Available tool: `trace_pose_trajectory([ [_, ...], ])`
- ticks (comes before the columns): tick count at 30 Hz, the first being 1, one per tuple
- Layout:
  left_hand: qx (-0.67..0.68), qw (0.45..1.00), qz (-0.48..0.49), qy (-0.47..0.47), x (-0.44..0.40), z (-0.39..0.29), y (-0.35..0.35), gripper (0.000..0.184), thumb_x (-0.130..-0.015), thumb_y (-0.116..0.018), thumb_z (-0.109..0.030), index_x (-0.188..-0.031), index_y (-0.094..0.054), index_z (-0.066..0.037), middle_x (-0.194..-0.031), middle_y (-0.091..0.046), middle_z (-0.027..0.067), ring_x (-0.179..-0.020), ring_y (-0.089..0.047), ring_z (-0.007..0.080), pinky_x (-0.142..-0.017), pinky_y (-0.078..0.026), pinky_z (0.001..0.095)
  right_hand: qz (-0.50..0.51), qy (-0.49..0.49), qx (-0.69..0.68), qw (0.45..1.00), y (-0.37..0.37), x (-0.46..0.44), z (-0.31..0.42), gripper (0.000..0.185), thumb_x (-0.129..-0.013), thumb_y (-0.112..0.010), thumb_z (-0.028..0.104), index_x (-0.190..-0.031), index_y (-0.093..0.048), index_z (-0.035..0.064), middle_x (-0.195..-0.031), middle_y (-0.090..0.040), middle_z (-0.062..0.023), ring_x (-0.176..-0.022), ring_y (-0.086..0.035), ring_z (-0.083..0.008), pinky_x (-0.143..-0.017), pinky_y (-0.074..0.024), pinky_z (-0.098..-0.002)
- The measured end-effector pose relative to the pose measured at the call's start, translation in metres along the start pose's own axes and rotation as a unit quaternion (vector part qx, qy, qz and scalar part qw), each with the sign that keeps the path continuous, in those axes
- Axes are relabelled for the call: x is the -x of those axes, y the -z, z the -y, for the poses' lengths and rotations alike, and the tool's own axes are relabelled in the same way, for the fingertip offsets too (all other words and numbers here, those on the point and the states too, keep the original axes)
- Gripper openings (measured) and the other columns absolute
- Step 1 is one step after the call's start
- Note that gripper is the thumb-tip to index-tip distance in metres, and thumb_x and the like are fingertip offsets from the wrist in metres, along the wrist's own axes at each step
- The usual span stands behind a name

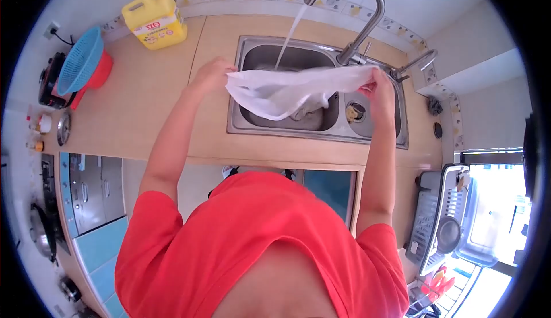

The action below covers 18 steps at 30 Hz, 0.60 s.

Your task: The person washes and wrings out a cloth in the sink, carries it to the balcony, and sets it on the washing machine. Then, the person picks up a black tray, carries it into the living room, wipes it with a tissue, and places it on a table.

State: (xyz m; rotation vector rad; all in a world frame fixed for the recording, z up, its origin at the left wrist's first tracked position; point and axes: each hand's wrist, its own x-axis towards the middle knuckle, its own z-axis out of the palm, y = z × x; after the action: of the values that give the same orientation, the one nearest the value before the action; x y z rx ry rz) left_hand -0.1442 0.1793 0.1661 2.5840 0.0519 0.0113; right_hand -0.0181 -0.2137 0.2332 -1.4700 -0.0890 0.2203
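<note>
A thin white cloth (287, 91) is stretched sideways over the double steel sink (234, 120). My left hand (214, 75) pinches its left end, and my right hand (381, 91) has the right end between closed fingers. Between them the cloth sags and hangs in folds toward the larger basin. Water (290, 36) runs from the curved tap (379, 17) into that basin, behind the cloth. Part of the basin's contents is hidden; something pale and wet shows below the cloth. The smaller right basin holds a drain strainer (356, 111) with yellowish bits in it.
A yellow detergent jug (156, 22) stands at the back left of the wooden counter (149, 88). Farther left are a blue basket (81, 60) and a red basin (101, 70). A second small tap (416, 63) rises at right, near a scouring pad (434, 106) and a dish rack (425, 220).
</note>
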Motion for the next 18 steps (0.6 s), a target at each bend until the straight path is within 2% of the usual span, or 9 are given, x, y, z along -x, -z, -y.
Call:
trace_pose_trajectory([
  [2,0.078,0.992,0.094,0.014,-0.008,-0.010,0.000,0.042,-0.067,-0.057,0.001,-0.108,-0.061,-0.006,-0.098,-0.061,0.0129,-0.094,-0.058,0.0232,-0.082,-0.045,0.0349,0.023,-0.011,-0.086,0.996,-0.016,-0.002,0.018,0.026,-0.088,-0.050,0.024,-0.092,-0.059,0.0007,-0.085,-0.060,-0.0043,-0.075,-0.058,-0.0139,-0.066,-0.0474,-0.0277],
  [4,0.144,0.977,0.145,-0.059,-0.006,-0.045,-0.005,0.061,-0.065,-0.065,-0.005,-0.124,-0.050,-0.007,-0.111,-0.058,0.0133,-0.106,-0.054,0.0223,-0.091,-0.042,0.0328,0.016,-0.018,-0.107,0.994,-0.042,-0.005,0.031,0.026,-0.088,-0.050,0.025,-0.096,-0.059,0.0010,-0.086,-0.060,-0.0038,-0.076,-0.058,-0.0129,-0.065,-0.0481,-0.0274],
  [6,0.277,0.949,0.035,-0.145,-0.013,-0.075,-0.042,0.076,-0.063,-0.072,-0.014,-0.132,-0.041,-0.007,-0.120,-0.053,0.0139,-0.113,-0.049,0.0214,-0.097,-0.037,0.0314,0.087,-0.023,-0.040,0.995,-0.072,0.006,0.048,0.025,-0.088,-0.051,0.024,-0.097,-0.059,0.0018,-0.084,-0.060,-0.0032,-0.071,-0.057,-0.0117,-0.063,-0.0473,-0.0264],
  [8,0.276,0.954,-0.014,-0.114,-0.021,-0.113,-0.059,0.065,-0.064,-0.075,-0.026,-0.122,-0.051,-0.005,-0.105,-0.061,0.0142,-0.100,-0.058,0.0252,-0.084,-0.045,0.0337,0.162,-0.028,0.025,0.986,-0.086,0.009,0.059,0.024,-0.087,-0.052,0.024,-0.097,-0.060,0.0027,-0.082,-0.060,-0.0022,-0.067,-0.057,-0.0106,-0.061,-0.0465,-0.0254],
  [11,0.254,0.963,0.088,-0.037,-0.027,-0.141,-0.041,0.052,-0.069,-0.071,-0.034,-0.110,-0.058,-0.005,-0.093,-0.064,0.0137,-0.088,-0.061,0.0249,-0.076,-0.046,0.0356,0.235,-0.023,0.101,0.966,-0.088,0.007,0.071,0.022,-0.086,-0.055,0.024,-0.094,-0.061,0.0044,-0.078,-0.060,0.0001,-0.066,-0.055,-0.0084,-0.059,-0.0451,-0.0236],
  [15,0.225,0.973,-0.029,-0.033,-0.038,-0.112,-0.030,0.029,-0.077,-0.064,-0.030,-0.090,-0.062,-0.004,-0.078,-0.062,0.0134,-0.070,-0.059,0.0222,-0.066,-0.045,0.0343,0.276,0.006,0.198,0.940,-0.044,0.004,0.090,0.017,-0.082,-0.060,0.021,-0.091,-0.061,0.0063,-0.073,-0.059,0.0032,-0.065,-0.054,-0.0049,-0.056,-0.0419,-0.0206],
  [16,0.185,0.980,-0.076,-0.010,-0.050,-0.090,-0.030,0.031,-0.077,-0.063,-0.030,-0.093,-0.061,-0.003,-0.078,-0.062,0.0132,-0.068,-0.058,0.0216,-0.063,-0.046,0.0338,0.301,0.010,0.232,0.925,-0.030,0.006,0.094,0.016,-0.080,-0.062,0.020,-0.089,-0.061,0.0067,-0.072,-0.058,0.0039,-0.065,-0.054,-0.0043,-0.056,-0.0409,-0.0202],
  [17,0.232,0.962,-0.144,0.004,-0.042,-0.091,-0.014,0.034,-0.080,-0.060,-0.030,-0.098,-0.059,-0.002,-0.079,-0.063,0.0107,-0.068,-0.059,0.0199,-0.062,-0.048,0.0327,0.338,0.036,0.336,0.879,-0.020,0.011,0.100,0.014,-0.075,-0.066,0.016,-0.084,-0.060,0.0071,-0.069,-0.057,0.0056,-0.065,-0.053,-0.0017,-0.055,-0.0390,-0.0185],
  [18,0.294,0.948,-0.111,0.053,-0.042,-0.092,0.001,0.033,-0.083,-0.056,-0.031,-0.100,-0.057,-0.002,-0.081,-0.063,0.0092,-0.068,-0.059,0.0193,-0.062,-0.048,0.0324,0.347,0.046,0.367,0.862,-0.012,0.010,0.093,0.015,-0.074,-0.067,0.015,-0.084,-0.060,0.0068,-0.068,-0.057,0.0049,-0.065,-0.054,-0.0030,-0.055,-0.0396,-0.0198],
])
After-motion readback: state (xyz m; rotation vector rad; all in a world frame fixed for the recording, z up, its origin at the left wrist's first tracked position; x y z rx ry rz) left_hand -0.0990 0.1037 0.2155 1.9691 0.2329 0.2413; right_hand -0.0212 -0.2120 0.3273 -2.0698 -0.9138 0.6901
